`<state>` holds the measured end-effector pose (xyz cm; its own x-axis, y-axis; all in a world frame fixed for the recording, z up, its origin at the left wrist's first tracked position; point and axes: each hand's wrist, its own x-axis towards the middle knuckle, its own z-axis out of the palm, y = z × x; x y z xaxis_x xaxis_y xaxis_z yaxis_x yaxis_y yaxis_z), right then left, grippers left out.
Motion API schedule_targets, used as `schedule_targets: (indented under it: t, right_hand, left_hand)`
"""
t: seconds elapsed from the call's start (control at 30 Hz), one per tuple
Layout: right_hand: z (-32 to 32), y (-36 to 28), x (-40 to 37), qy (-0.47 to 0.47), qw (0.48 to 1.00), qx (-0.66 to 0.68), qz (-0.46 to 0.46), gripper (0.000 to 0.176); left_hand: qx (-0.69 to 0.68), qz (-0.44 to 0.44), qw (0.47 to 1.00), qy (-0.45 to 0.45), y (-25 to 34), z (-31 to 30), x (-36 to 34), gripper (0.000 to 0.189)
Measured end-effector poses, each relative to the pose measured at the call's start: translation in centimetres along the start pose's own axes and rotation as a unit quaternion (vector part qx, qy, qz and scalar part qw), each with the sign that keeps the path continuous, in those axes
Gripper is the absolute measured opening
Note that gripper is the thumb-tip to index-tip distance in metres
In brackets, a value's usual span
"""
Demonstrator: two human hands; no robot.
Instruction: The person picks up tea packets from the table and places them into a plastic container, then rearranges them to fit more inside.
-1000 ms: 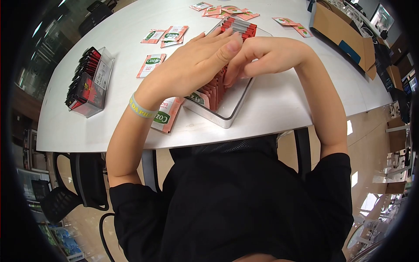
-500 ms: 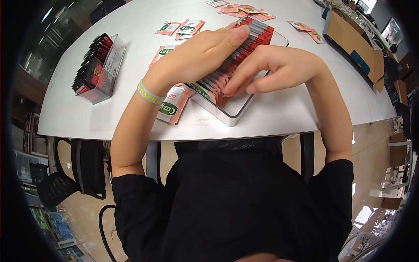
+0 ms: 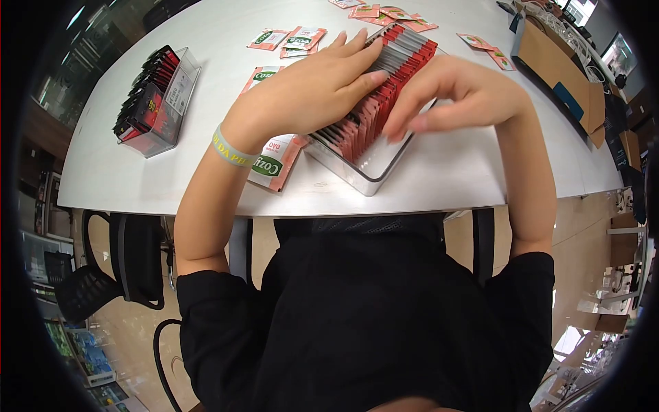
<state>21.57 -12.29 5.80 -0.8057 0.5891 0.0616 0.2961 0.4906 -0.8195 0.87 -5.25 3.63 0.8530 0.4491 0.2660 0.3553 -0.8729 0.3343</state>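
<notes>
A clear, dark-rimmed plastic box (image 3: 357, 180) stands at a slant near the table's front edge. Red, silver and pink tea sachets (image 3: 365, 127) stand on edge in a tight row inside it. My left hand (image 3: 309, 89), wearing a printed wristband (image 3: 232, 147), lies across the row's left side with its fingers spread over the sachet tops. On the other side my right hand (image 3: 461, 96) hovers over the box's right rim, fingers curved and thumb apart, fingertips close to the sachets. A loose Cozy sachet (image 3: 276, 165) lies flat under my left wrist.
To the left, another clear box (image 3: 159, 141) holds black-and-red sachets (image 3: 147, 96). More pink sachets lie farther back, as a left group (image 3: 302, 40) and a back group (image 3: 395, 14). An opened cardboard box (image 3: 552, 65) stands at the right edge.
My right hand has lifted slightly and moved right, away from the sachets. My left fingers have spread wider over the row, whose sachets now lean differently.
</notes>
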Motion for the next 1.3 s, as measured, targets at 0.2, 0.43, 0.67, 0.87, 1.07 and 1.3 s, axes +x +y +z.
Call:
schedule_targets:
  t: [0.2,0.43,0.67,0.87,1.07,1.3]
  right_hand:
    - [-3.3,1.7,-2.7,0.277,0.960,0.027,0.003,0.024]
    - [-7.2,7.5,-4.9,0.556,0.826,-0.041,0.078,0.027]
    - [-10.7,18.2,-13.4,0.608,0.500,-0.560,0.257,0.049]
    - [-7.5,14.4,-11.2,0.373,0.587,-0.478,0.537,0.056]
    - [-8.0,15.2,-11.0,0.412,0.678,-0.438,0.422,0.048]
    - [-7.4,14.7,-9.5,0.428,0.677,-0.529,0.280,0.043]
  left_hand:
    - [0.038,-0.001,0.999,-0.025,-0.4,-0.3,-0.2,0.058]
    - [-0.036,-0.045,0.995,-0.078,-2.4,-1.8,0.2,0.061]
    - [-0.196,0.010,0.980,-0.034,-1.9,-1.0,0.8,0.059]
    - [-0.169,0.023,0.984,-0.047,-1.3,-0.4,1.0,0.060]
    - [-0.177,0.008,0.984,-0.029,-1.7,0.2,1.0,0.057]
    - [-0.244,-0.013,0.969,-0.024,-0.8,0.8,0.8,0.061]
